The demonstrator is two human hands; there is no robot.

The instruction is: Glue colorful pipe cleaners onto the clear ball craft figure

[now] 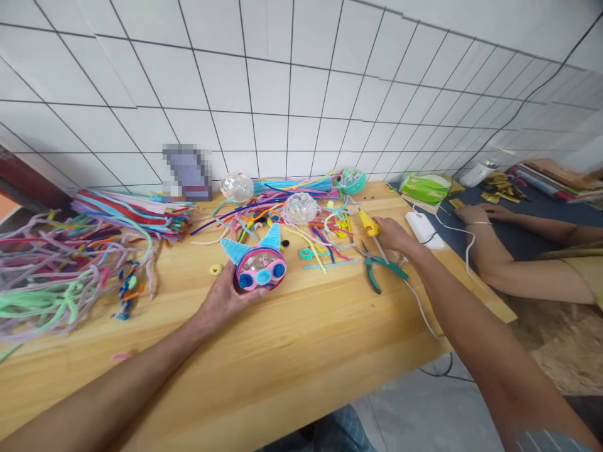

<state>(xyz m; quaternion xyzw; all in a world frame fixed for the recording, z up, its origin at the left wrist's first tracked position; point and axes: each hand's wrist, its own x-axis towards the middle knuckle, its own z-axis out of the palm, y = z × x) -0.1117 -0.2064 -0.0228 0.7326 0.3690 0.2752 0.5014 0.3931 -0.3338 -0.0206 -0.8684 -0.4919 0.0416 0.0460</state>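
My left hand (225, 300) is closed round a craft ball (260, 267) wrapped in pink and blue pipe cleaners, with two blue pointed ears and blue round eyes. It rests on the wooden table (292, 351). My right hand (393, 234) reaches out to the right and grips a yellow glue gun (369, 222) by its handle, its cable trailing off the table edge. Green-handled pliers (377, 267) lie just in front of that hand.
Heaps of coloured pipe cleaners (70, 263) cover the left and the back. Two clear faceted balls (301, 207) sit near the tiled wall. A white charger (423, 227) and green packet (426, 187) lie at right. Another person's arm (518, 251) rests on a dark mat.
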